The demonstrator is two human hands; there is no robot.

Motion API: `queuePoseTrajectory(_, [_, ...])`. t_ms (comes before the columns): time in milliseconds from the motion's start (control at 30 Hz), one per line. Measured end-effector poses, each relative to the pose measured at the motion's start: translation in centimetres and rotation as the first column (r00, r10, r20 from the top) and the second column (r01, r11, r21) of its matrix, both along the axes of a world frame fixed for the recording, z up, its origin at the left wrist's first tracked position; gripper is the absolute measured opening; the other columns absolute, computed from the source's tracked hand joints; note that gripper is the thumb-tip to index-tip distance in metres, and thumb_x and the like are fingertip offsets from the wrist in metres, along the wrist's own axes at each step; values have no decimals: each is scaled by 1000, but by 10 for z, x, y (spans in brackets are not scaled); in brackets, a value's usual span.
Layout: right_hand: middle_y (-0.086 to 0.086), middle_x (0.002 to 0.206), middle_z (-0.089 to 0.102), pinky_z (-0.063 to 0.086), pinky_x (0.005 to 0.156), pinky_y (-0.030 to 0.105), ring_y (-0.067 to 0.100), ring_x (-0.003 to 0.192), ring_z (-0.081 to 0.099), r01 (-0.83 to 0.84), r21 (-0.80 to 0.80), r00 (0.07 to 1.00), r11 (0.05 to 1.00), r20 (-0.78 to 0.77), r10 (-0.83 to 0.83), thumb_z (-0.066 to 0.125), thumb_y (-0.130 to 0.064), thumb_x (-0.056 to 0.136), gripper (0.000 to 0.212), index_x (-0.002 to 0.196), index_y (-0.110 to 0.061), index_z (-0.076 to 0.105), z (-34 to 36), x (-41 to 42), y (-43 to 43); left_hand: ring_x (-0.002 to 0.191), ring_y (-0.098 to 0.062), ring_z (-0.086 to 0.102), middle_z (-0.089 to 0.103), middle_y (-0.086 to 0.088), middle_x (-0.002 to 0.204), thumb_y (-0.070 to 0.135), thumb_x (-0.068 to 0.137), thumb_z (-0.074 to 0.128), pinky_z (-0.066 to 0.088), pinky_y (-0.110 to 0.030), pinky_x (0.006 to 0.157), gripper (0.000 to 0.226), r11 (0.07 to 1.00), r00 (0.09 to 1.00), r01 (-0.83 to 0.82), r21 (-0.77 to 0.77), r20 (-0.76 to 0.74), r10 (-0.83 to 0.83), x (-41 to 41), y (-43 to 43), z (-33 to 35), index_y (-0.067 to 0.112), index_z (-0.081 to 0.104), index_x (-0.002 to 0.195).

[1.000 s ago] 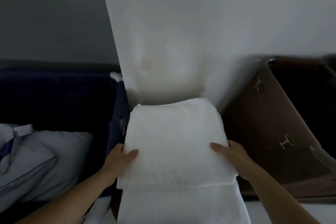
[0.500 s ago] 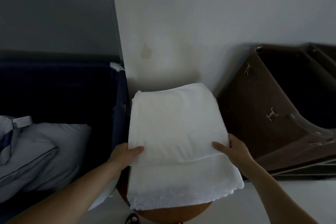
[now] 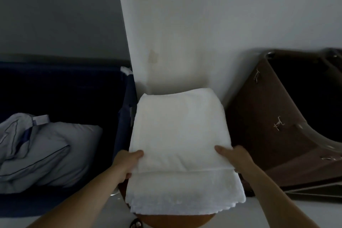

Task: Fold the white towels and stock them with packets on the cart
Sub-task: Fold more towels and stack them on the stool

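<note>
A folded white towel (image 3: pixel 180 131) lies on top of another white towel (image 3: pixel 185 194), both on a round brown wooden surface (image 3: pixel 177 220) against the white wall. My left hand (image 3: pixel 127 161) grips the upper towel's left side, thumb on top and fingers under it. My right hand (image 3: pixel 235 157) grips its right side the same way. No packets or cart are in view.
A dark blue fabric bin (image 3: pixel 74 98) at the left holds a grey pillow (image 3: pixel 48 150). Brown boards with metal clips (image 3: pixel 277 126) lean at the right. The white wall (image 3: pixel 203 24) stands straight behind the towels.
The view has shifted so the lower towel's scalloped front edge and the round wooden surface show. Both hands keep their hold on the upper towel's sides.
</note>
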State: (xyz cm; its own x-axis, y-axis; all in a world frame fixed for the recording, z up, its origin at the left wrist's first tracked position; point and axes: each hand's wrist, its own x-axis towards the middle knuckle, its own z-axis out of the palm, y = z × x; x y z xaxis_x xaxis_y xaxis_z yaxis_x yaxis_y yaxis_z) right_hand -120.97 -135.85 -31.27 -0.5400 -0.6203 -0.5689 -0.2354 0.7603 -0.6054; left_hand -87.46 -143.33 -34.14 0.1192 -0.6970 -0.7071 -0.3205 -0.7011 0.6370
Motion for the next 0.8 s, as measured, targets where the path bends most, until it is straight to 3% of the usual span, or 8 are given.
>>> queuePoseTrajectory(67, [4, 99, 56, 49, 73, 40, 20, 80, 54, 6, 1, 997, 1000, 81, -6, 79, -48, 76, 53, 102, -11, 52, -4, -1, 2, 82, -29, 65, 68, -13, 93, 29, 84, 73, 54, -36, 74, 24, 1000, 1000, -1, 10, 32, 0, -1, -3, -3, 7, 63, 89])
queuePoseTrajectory(133, [-1, 88, 59, 46, 72, 36, 15, 75, 54, -11, -32, 993, 999, 119, 15, 80, -39, 78, 34, 84, -16, 56, -3, -3, 0, 80, -27, 65, 68, -11, 93, 28, 83, 76, 54, -32, 67, 27, 1000, 999, 16, 8, 34, -17, 1, -8, 0, 6, 65, 94])
queuePoseTrajectory(233, [1, 88, 67, 50, 66, 32, 18, 79, 63, -21, -104, 972, 994, 232, 45, 82, -22, 77, 19, 84, -19, 64, 7, -4, -9, 86, -29, 69, 71, -10, 98, 33, 73, 83, 58, -40, 80, 38, 997, 996, 80, -18, 41, -79, 4, -14, 0, 9, 68, 98])
queuePoseTrajectory(300, [9, 99, 72, 56, 75, 36, 26, 90, 68, -22, -124, 940, 992, 336, 63, 81, -14, 76, 26, 98, -10, 68, 11, -5, -17, 90, -29, 68, 70, -8, 101, 28, 79, 80, 57, -42, 85, 30, 993, 994, 106, -47, 47, -103, 2, -17, 4, 14, 64, 100])
queuePoseTrajectory(400, [13, 113, 70, 57, 85, 46, 33, 103, 66, -9, -117, 895, 993, 442, 60, 78, -7, 76, 42, 115, -3, 64, 16, -6, -26, 87, -27, 66, 69, -7, 96, 18, 86, 71, 55, -33, 74, 17, 992, 997, 81, -96, 3, -81, -6, -23, 16, 12, 65, 101])
queuePoseTrajectory(600, [15, 119, 65, 60, 70, 44, 36, 103, 65, 37, -87, 898, 995, 440, 5, 74, -6, 77, 50, 123, -5, 56, 18, -8, -34, 87, -32, 62, 68, -17, 100, 19, 81, 70, 55, -42, 78, 27, 993, 992, 48, 108, -118, -35, 2, -28, 34, 5, 66, 104])
queuePoseTrajectory(800, [21, 111, 66, 56, 64, 39, 36, 94, 64, 36, -72, 899, 997, 439, 0, 65, 3, 81, 33, 113, -1, 62, 22, -9, -29, 95, -33, 65, 69, -17, 106, 13, 80, 74, 57, -40, 78, 30, 998, 987, -5, 66, -161, 16, 6, -28, 26, 3, 66, 108])
